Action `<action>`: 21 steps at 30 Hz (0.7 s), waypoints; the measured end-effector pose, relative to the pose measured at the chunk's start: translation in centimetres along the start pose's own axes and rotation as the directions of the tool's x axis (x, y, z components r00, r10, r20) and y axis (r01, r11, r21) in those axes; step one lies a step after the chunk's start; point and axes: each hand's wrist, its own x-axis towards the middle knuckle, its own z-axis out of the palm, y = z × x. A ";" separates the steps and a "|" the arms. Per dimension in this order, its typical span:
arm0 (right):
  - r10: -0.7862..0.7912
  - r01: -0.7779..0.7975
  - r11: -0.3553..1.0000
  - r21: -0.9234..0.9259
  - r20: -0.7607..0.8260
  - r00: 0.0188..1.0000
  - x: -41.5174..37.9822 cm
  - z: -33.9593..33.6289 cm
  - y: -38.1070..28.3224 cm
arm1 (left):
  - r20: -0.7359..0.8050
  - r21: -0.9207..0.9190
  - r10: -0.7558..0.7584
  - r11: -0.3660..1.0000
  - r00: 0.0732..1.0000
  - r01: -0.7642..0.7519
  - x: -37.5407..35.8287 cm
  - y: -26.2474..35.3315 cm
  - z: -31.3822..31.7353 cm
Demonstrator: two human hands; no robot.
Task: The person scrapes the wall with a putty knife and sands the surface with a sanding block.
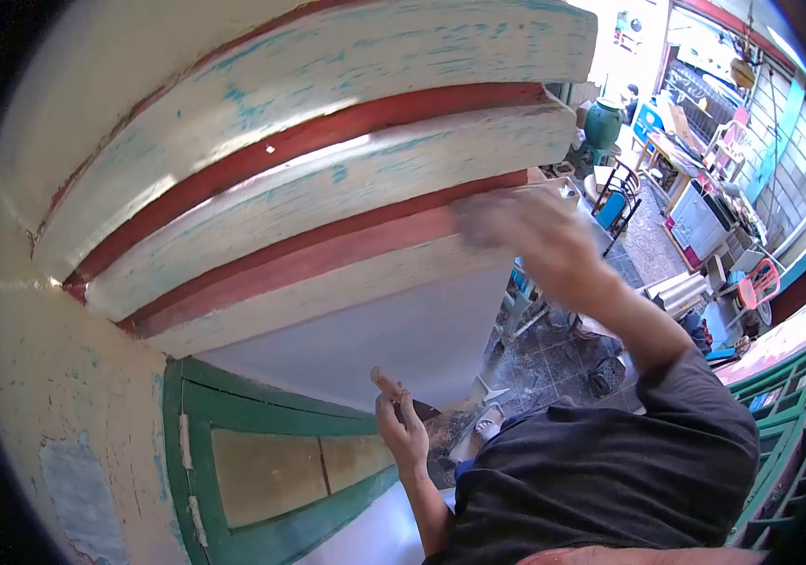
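HANDS AT PAINTED MOULDING

R hand (549, 235): blurred, at lower red band of stepped moulding (328, 174); opening/grip can't tell. L hand (406, 433): part-closed on wood-handled tool (386, 381), below moulding. Beyond: green-framed door (271, 471); far bkgd: teal urn (603, 124), pink chair (759, 282).

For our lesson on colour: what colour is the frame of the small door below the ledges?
The door frame is green, showing best in the head view.

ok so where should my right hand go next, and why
Probably a short sweep of the right hand leftward along the pinkish band: the hand is by its right end, and the rest lies uncovered to the left. That band also looks paler than the upper red band, though whether from dust or wear I can't tell.
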 end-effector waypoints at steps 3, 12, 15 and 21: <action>0.108 -0.111 0.994 -0.020 -0.133 0.985 -2.4 -2.4 2.4 | -0.002 0.027 0.006 1.000 1.000 -0.006 0.0 -1.1 0.0; -0.104 0.094 0.994 -0.057 -0.208 0.973 2.4 3.5 -3.1 | -0.044 0.040 0.013 0.999 0.999 -0.012 -0.1 1.0 -0.2; -0.146 0.146 0.989 -0.012 -0.186 0.972 7.5 5.7 -8.1 | -0.019 0.041 0.009 0.999 1.000 -0.008 -0.5 1.3 0.2; -0.239 0.260 0.963 0.066 -0.221 0.945 16.0 10.7 -17.5 | -0.055 0.054 0.081 0.995 0.995 -0.078 -1.1 2.2 1.0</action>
